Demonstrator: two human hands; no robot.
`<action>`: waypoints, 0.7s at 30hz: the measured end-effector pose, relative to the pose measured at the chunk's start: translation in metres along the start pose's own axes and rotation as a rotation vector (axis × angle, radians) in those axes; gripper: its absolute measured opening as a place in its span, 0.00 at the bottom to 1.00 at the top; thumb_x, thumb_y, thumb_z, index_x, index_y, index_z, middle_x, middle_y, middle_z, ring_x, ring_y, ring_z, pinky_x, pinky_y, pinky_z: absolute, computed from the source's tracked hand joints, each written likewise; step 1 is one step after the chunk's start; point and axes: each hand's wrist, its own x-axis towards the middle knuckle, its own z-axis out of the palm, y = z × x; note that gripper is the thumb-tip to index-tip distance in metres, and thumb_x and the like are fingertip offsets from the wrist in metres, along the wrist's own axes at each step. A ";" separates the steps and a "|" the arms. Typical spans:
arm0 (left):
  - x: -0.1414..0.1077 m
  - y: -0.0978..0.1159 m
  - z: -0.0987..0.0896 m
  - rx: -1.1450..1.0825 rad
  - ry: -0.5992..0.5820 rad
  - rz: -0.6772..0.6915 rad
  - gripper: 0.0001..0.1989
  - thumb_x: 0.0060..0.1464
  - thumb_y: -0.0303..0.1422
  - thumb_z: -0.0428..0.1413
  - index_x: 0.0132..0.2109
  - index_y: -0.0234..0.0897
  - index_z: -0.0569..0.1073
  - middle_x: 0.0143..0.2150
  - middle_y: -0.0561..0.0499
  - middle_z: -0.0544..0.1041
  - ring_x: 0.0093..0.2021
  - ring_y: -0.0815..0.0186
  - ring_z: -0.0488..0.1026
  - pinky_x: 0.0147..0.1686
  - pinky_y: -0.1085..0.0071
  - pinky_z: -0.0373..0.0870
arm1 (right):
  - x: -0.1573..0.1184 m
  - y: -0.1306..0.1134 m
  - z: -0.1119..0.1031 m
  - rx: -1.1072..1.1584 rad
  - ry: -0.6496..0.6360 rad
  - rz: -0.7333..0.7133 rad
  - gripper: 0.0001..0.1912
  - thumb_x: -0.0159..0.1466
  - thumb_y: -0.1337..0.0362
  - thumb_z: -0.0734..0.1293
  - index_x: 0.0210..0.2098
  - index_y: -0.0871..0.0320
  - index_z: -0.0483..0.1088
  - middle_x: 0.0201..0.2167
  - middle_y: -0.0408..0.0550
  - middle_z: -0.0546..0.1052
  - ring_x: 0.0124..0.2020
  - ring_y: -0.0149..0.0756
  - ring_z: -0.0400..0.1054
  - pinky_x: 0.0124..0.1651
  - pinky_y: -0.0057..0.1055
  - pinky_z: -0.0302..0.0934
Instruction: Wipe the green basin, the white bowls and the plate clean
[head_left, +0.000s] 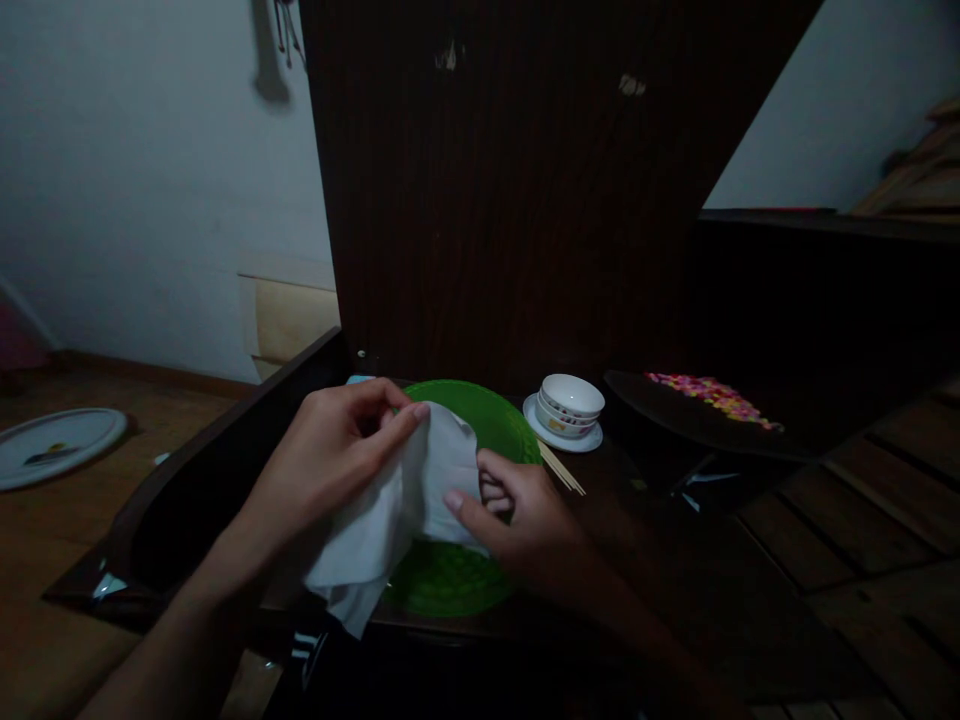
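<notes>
A thin white tissue (pixel 442 460) hangs between my two hands, its lower left part drooping in loose folds. My left hand (pixel 349 430) pinches its upper edge between thumb and fingers. On the other side my right hand (pixel 514 500) grips the right edge, thumb in front and fingers curled behind. Beneath the tissue lies a round green mat or tray (pixel 465 590) on the dark wooden surface, partly covered by the tissue and my hands.
Right of the green round, stacked white bowls (pixel 571 395) stand on a white saucer (pixel 540 428). Several wooden chopsticks (pixel 562 468) lie in front. Pink and yellow small pieces (pixel 716 398) are on a dark surface at right. A dark wooden panel (pixel 510 200) rises behind.
</notes>
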 end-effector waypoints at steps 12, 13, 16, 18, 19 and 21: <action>0.030 -0.052 -0.016 -0.303 -0.429 -0.102 0.16 0.51 0.44 0.63 0.39 0.36 0.78 0.33 0.49 0.78 0.33 0.64 0.74 0.33 0.70 0.71 | 0.044 0.010 -0.046 0.199 0.046 0.010 0.14 0.61 0.54 0.66 0.26 0.58 0.68 0.25 0.40 0.66 0.29 0.30 0.60 0.32 0.27 0.52; 0.031 -0.055 -0.014 -0.309 -0.448 -0.100 0.16 0.51 0.43 0.63 0.41 0.36 0.78 0.34 0.48 0.79 0.35 0.64 0.75 0.34 0.70 0.71 | 0.047 0.012 -0.049 0.224 0.039 0.030 0.15 0.61 0.53 0.67 0.27 0.58 0.68 0.25 0.40 0.66 0.28 0.30 0.60 0.31 0.27 0.52; 0.033 -0.062 -0.008 -0.335 -0.483 -0.100 0.17 0.52 0.41 0.63 0.45 0.36 0.77 0.35 0.49 0.78 0.35 0.65 0.74 0.35 0.70 0.70 | 0.059 0.015 -0.060 0.248 0.017 0.092 0.16 0.58 0.52 0.68 0.26 0.58 0.67 0.25 0.40 0.66 0.28 0.30 0.59 0.31 0.27 0.52; 0.034 -0.066 -0.003 -0.363 -0.489 -0.107 0.17 0.52 0.40 0.62 0.46 0.36 0.76 0.33 0.52 0.76 0.33 0.67 0.72 0.34 0.71 0.69 | 0.068 0.017 -0.067 0.189 0.016 0.103 0.17 0.58 0.51 0.68 0.25 0.58 0.68 0.25 0.40 0.67 0.28 0.30 0.59 0.31 0.27 0.52; 0.035 -0.069 -0.001 -0.374 -0.488 -0.110 0.17 0.52 0.39 0.62 0.47 0.36 0.75 0.32 0.53 0.75 0.33 0.68 0.72 0.33 0.72 0.68 | 0.072 0.019 -0.070 0.147 0.021 0.102 0.17 0.58 0.50 0.69 0.25 0.58 0.68 0.25 0.39 0.67 0.27 0.29 0.59 0.31 0.27 0.52; 0.037 -0.073 0.004 -0.375 -0.472 -0.116 0.17 0.52 0.39 0.62 0.47 0.36 0.75 0.32 0.53 0.75 0.33 0.67 0.72 0.34 0.71 0.68 | 0.081 0.023 -0.075 0.081 0.035 0.103 0.17 0.57 0.50 0.69 0.25 0.59 0.69 0.24 0.39 0.67 0.27 0.29 0.59 0.30 0.28 0.51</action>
